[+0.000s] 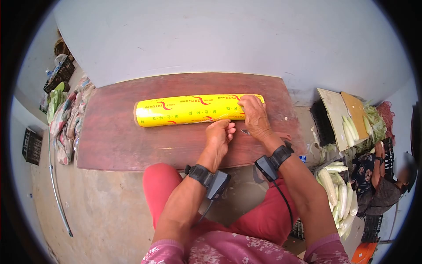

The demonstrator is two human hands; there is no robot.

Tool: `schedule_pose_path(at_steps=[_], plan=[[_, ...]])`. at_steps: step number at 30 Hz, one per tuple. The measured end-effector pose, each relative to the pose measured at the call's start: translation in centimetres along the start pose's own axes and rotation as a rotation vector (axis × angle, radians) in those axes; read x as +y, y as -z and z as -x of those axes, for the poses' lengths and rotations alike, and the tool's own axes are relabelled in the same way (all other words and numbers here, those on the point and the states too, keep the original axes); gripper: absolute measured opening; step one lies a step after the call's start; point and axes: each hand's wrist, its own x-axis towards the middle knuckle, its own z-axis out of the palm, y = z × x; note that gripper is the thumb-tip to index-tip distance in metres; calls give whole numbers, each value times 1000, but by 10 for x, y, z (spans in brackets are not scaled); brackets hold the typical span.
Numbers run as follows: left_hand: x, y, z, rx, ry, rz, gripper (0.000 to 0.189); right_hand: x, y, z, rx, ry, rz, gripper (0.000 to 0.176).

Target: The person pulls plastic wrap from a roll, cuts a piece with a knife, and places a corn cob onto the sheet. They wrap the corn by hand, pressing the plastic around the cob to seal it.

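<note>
While looking down through the head camera, seeing a yellow roll of cling film [189,110] lying on its side across the dark wooden table [114,141], nearer the far edge than the near one.

Judging the roll as stiff along its core and fairly weighty, yet liable to trundle on the smooth board. Judging the film itself as thin, soft, clingy and quick to wrinkle or tear. By that judgement, taking hold best over the top of the barrel to pin it down, and using only fingertips at any loose edge.

Resting the right hand [255,116] on the roll's right end, palm down, fingers stretched out and spread along the curve. Pressing on it rather than wrapping round it, with the wrist bent back a little and the forearm coming in from the lower right.

Holding the left hand [220,136] just in front of the roll and close beside the right hand, knuckles up, fingers curled in together. Not being able to tell about any film edge pinched there, clear film hardly showing against the wood.

Wearing black wrist devices [211,180] with trailing cables on both forearms.

Off to the right, another person [382,185] sitting low among pale green-white vegetables [338,189]. At the left, a heap of cloth [70,119] lying beside the table.
</note>
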Motion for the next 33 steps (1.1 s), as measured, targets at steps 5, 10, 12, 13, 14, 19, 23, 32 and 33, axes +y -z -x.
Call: schedule_pose_path(at_steps=[5,10,12,13,14,19,23,32,33], plan=[[-9,-7,1,-27,49,7,11,15,0,0,-3,-87,-36,27],[-17,-14,3,-44,46,35,13,2,13,-2,-102,-334,136,25],[-17,-16,4,-38,39,40,13,7,14,-3,-133,-386,45,25],[-17,-16,4,-38,38,43,13,12,12,-1,-139,-363,20,25],[-16,-15,5,-38,38,46,13,17,10,2,-146,-341,-6,26],[-15,-13,-3,-12,69,103,9,18,10,9,-124,-298,-5,27],[-18,-15,-8,-7,131,237,6,5,14,12,-165,-327,92,29],[-18,-17,-5,13,128,206,7,3,18,16,-169,-313,99,32],[-19,-14,-5,-3,139,173,7,4,18,17,-165,-301,104,32]])
